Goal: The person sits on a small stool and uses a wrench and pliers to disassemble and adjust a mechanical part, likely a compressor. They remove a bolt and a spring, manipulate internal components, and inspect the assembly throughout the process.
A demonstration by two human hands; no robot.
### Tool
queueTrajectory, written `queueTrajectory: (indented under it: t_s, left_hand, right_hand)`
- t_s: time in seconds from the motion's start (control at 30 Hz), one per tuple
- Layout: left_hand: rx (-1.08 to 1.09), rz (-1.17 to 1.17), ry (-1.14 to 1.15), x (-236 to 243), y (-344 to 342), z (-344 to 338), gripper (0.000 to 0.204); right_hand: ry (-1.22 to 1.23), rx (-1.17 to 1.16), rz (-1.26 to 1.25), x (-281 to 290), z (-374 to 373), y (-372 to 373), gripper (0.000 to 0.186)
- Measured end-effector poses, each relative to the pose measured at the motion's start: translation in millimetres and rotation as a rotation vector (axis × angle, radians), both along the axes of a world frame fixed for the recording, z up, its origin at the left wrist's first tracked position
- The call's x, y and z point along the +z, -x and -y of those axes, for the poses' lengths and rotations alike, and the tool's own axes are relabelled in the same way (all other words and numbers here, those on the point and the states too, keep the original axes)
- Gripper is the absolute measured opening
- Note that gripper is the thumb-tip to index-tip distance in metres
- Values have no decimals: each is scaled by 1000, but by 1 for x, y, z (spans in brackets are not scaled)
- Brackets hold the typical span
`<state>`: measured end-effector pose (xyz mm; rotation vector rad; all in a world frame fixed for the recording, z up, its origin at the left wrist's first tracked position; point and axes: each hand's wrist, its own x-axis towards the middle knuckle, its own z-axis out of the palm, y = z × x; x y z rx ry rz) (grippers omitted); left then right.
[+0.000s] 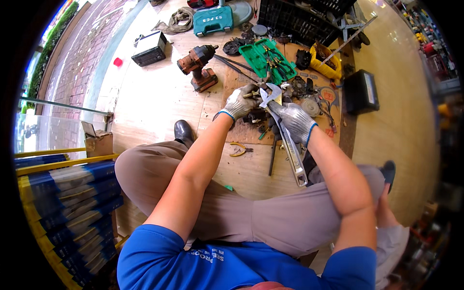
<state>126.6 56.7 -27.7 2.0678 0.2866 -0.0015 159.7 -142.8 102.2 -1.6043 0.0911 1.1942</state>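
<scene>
Both my hands wear whitish knit gloves with blue cuffs and meet over a dirty board [232,87] on the floor. My right hand [297,120] is closed around a large silver adjustable wrench [291,150], whose handle slants down toward my lap. The wrench's jaws lie close to my left hand [239,102]. That hand's fingers are closed by a small brass-coloured piece, too small to make out. Dark greasy parts [256,116] sit beneath the hands, partly hidden by them. Nearer to me lie yellow-handled pliers [239,149] on the floor.
A cordless impact wrench [197,67] stands left of the board. Beyond are an open green tool case [268,60], a teal case [212,21] and a black crate [295,21]. A yellow container [326,60] and black box [361,92] stand right. Another person's leg [384,212] is beside me.
</scene>
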Motion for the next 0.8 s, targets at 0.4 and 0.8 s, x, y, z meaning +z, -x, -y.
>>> queueTrajectory:
  t_s: [0.4,0.8]
  left_hand:
    - [12,24,-44,10,2,5,42]
    - [4,60,-36,-2,-3,3,47]
  right_hand:
    - [16,-109,26,-3,-23,21,46]
    - [67,-88,89,1,-17,21,47]
